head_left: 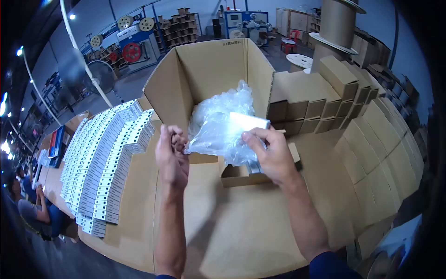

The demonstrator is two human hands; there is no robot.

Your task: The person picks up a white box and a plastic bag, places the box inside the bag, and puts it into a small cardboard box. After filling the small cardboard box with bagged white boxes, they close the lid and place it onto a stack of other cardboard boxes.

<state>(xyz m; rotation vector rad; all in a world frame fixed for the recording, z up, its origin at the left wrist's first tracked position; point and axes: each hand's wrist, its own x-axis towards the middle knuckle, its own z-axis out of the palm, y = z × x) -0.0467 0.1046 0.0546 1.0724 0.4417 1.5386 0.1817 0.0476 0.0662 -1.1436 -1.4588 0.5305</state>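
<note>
My right hand (274, 156) grips a small white box (246, 122) between thumb and fingers, and the box overlaps a clear plastic bag (209, 135). The crumpled bag spreads from the large open carton (209, 65) toward me. On the left, my left hand (173, 156) is closed with curled fingers, the bag's corner drawn out to them. Below the bag and beside my right wrist sits a small open cardboard box (241, 179) with light-coloured pieces inside, partly hidden.
Rows of white boxes (100, 158) are stacked on the left of the cardboard-covered table (241, 232). Brown cartons (306, 100) are piled at the right, beside more cartons (376, 153). A seated person (35, 209) is at far left. Machines (134, 46) stand behind.
</note>
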